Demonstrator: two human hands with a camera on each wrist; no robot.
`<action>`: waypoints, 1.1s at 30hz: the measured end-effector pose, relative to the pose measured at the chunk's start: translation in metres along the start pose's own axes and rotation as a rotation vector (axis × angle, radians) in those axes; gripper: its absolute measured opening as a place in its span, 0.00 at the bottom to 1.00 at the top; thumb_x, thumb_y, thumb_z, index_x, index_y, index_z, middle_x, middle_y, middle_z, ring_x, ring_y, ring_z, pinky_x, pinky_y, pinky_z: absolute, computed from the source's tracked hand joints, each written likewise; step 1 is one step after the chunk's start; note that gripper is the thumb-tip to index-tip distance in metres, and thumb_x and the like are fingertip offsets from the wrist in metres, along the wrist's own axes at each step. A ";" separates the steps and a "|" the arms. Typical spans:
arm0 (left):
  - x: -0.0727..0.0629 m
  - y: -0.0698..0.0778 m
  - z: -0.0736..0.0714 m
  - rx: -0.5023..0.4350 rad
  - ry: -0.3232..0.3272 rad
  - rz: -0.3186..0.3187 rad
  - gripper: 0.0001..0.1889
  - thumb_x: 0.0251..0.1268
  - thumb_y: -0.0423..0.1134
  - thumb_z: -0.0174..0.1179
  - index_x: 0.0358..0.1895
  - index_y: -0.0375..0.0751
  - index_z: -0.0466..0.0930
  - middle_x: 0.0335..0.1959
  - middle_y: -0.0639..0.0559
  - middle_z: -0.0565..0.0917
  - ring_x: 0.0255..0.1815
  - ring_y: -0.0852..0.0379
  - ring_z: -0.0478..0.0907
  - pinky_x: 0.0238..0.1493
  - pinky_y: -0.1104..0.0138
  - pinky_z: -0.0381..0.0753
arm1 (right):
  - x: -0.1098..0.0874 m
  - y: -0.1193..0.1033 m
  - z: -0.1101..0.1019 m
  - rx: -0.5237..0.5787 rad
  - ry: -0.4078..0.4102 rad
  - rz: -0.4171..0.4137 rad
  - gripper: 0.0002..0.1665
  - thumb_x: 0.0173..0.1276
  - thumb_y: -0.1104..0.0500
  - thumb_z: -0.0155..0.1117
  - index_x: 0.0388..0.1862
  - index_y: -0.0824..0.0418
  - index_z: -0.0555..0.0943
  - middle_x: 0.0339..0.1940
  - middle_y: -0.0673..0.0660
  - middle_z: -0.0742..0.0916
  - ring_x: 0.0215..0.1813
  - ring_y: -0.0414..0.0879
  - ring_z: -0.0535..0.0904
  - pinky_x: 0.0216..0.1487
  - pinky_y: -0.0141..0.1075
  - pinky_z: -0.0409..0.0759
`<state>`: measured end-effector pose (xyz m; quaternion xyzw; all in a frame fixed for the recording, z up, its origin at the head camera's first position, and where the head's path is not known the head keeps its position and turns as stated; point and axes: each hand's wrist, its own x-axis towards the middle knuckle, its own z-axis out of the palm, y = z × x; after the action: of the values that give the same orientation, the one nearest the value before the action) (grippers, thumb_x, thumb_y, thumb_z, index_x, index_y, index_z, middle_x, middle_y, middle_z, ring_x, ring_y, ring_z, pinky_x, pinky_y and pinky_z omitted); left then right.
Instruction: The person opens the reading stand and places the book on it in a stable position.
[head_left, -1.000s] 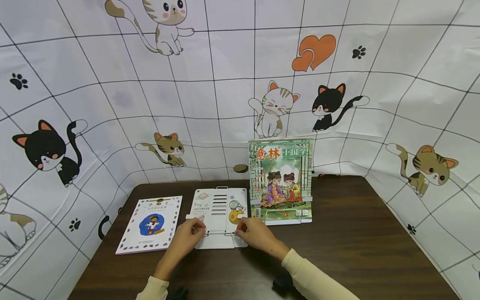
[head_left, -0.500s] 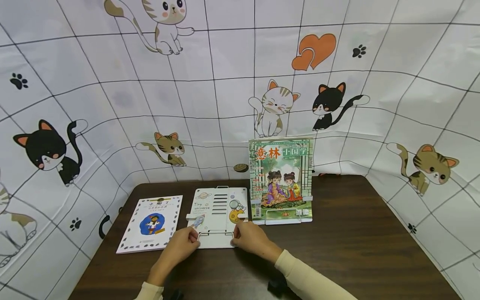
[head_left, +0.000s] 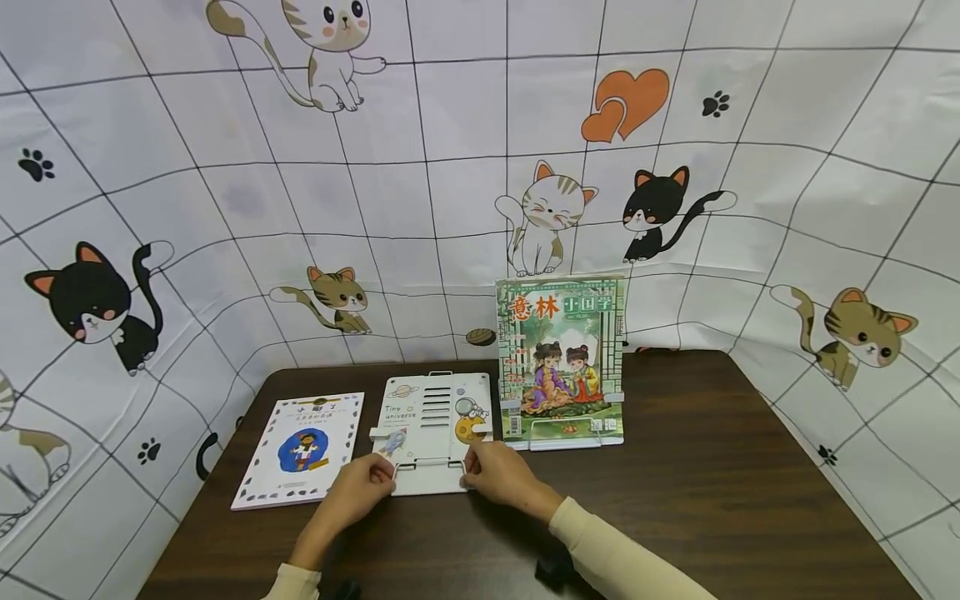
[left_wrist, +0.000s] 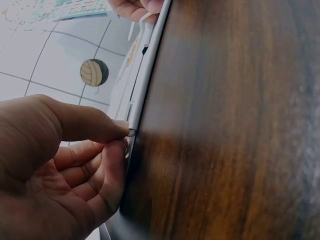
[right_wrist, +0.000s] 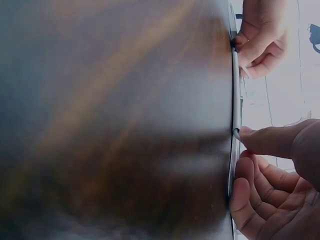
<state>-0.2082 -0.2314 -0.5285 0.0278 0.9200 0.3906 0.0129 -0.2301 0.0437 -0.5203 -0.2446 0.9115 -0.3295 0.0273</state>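
Hands pinching stand, head view adding lettering

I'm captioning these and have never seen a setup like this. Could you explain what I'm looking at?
There is no robot here: just a person's two bare hands, the left hand and the right hand. The wide view comes from a camera worn on the head, looking forward and down. The two close views come from cameras worn on the left and right wrists. On the dark wood-grained table, a white booklet lies flat at the left, a white "Tiny universe" stand sits in the middle, and a green magazine stands propped up to its right. Each hand pinches the front of that white stand. Nothing else is held.
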 end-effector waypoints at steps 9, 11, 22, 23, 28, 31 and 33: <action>0.002 -0.002 -0.004 -0.079 -0.007 -0.006 0.07 0.57 0.28 0.71 0.36 0.39 0.83 0.27 0.54 0.80 0.29 0.61 0.75 0.33 0.71 0.74 | 0.008 0.001 0.000 0.021 -0.002 -0.036 0.15 0.63 0.63 0.80 0.32 0.55 0.78 0.23 0.44 0.81 0.26 0.33 0.72 0.30 0.29 0.70; 0.003 -0.004 -0.005 -0.090 -0.008 -0.014 0.08 0.57 0.28 0.73 0.35 0.41 0.83 0.27 0.54 0.80 0.29 0.60 0.75 0.33 0.70 0.73 | 0.010 0.002 0.000 0.020 0.001 -0.062 0.15 0.62 0.64 0.80 0.32 0.56 0.78 0.23 0.44 0.80 0.25 0.33 0.71 0.30 0.29 0.70; 0.002 -0.004 -0.011 -0.104 -0.025 0.002 0.11 0.54 0.28 0.75 0.34 0.45 0.83 0.27 0.54 0.81 0.30 0.60 0.76 0.36 0.69 0.73 | 0.010 0.009 -0.001 0.052 0.062 -0.209 0.16 0.58 0.63 0.80 0.28 0.53 0.78 0.24 0.44 0.83 0.27 0.32 0.74 0.29 0.30 0.72; 0.002 -0.003 -0.011 -0.099 -0.023 0.005 0.11 0.54 0.29 0.75 0.34 0.45 0.82 0.27 0.55 0.81 0.30 0.60 0.76 0.37 0.68 0.73 | 0.010 0.009 -0.001 0.049 0.068 -0.217 0.16 0.58 0.63 0.80 0.28 0.53 0.78 0.24 0.44 0.83 0.27 0.32 0.74 0.29 0.30 0.73; 0.000 -0.003 -0.012 -0.089 -0.029 0.003 0.12 0.54 0.28 0.75 0.33 0.46 0.82 0.28 0.55 0.81 0.32 0.59 0.75 0.39 0.67 0.71 | 0.008 0.002 -0.002 0.047 0.044 -0.159 0.17 0.57 0.66 0.81 0.27 0.53 0.78 0.26 0.47 0.86 0.29 0.32 0.76 0.32 0.29 0.75; -0.001 -0.006 -0.012 -0.102 -0.037 0.001 0.12 0.54 0.28 0.75 0.33 0.46 0.82 0.29 0.54 0.81 0.33 0.58 0.76 0.40 0.66 0.71 | 0.007 0.001 0.000 0.036 0.033 -0.143 0.17 0.58 0.66 0.81 0.26 0.53 0.78 0.26 0.47 0.86 0.30 0.31 0.77 0.33 0.28 0.74; 0.000 -0.010 -0.013 -0.117 -0.048 0.006 0.11 0.55 0.29 0.76 0.34 0.45 0.82 0.30 0.53 0.82 0.33 0.58 0.76 0.39 0.66 0.72 | 0.007 0.001 -0.001 0.030 0.020 -0.141 0.17 0.59 0.65 0.81 0.27 0.53 0.79 0.26 0.46 0.86 0.30 0.31 0.77 0.33 0.27 0.74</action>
<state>-0.2088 -0.2474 -0.5270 0.0390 0.8949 0.4431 0.0352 -0.2367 0.0416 -0.5197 -0.3045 0.8871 -0.3468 -0.0015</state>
